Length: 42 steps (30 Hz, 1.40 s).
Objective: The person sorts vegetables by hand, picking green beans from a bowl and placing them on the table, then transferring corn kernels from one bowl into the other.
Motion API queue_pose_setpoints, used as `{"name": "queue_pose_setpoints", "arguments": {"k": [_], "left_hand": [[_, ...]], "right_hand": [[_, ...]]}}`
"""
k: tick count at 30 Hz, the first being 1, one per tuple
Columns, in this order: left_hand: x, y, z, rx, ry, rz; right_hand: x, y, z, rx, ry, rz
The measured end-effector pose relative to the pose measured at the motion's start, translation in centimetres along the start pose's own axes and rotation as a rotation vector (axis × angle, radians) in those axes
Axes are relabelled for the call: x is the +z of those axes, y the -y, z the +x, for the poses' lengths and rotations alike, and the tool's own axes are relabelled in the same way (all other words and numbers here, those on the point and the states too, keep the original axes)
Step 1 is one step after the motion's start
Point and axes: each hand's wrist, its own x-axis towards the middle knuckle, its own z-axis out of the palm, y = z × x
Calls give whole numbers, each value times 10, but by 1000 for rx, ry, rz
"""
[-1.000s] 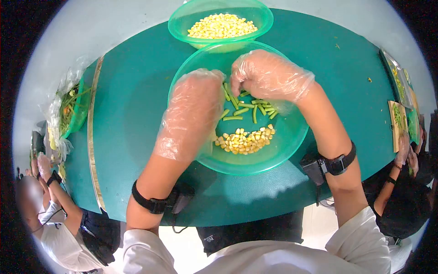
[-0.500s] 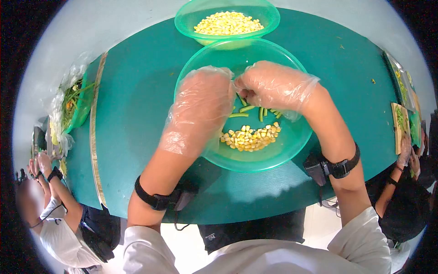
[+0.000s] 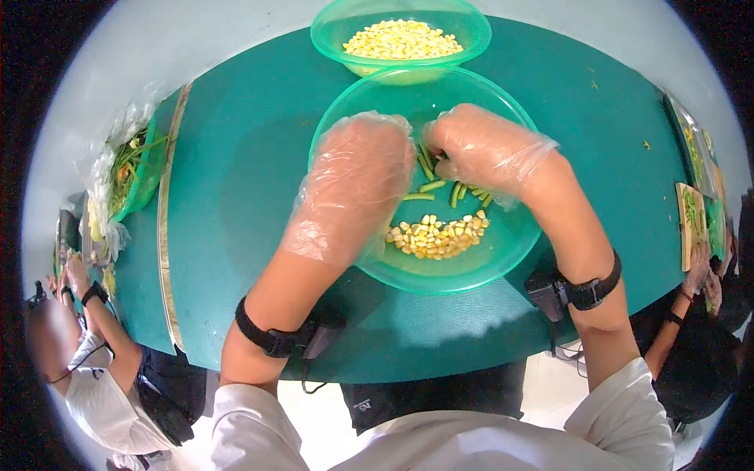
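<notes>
A large green bowl [image 3: 440, 276] holds a patch of corn kernels [image 3: 440, 237] and short pieces of green bean [image 3: 432, 187]. My left hand [image 3: 363, 161], in a clear plastic glove, is over the bowl's left side; its fingers are hidden beneath the back of the hand. Over the upper right part is my right hand [image 3: 479, 145], gloved too, with curled fingers at the green pieces; what they grip, if anything, is too hidden to name. A narrow gap separates the two hands.
Behind stands a second green bowl [image 3: 330, 39] with many corn kernels [image 3: 402, 39]. At the left are a container of green stems [image 3: 126, 169], plastic film and a person [image 3: 118, 377]. At the right edge are a cutting board [image 3: 685, 228], trays and another person's hands [image 3: 697, 271].
My hands have moved slightly apart, and more green pieces show between them. The bowls sit slightly further right in the view.
</notes>
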Motion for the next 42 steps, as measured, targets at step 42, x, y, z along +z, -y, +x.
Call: {"name": "queue_pose_setpoints", "arguments": {"k": [42], "left_hand": [[-5, -2, -6, 31, -35, -181]], "right_hand": [[-21, -34, 20, -137, -826, -104]]}}
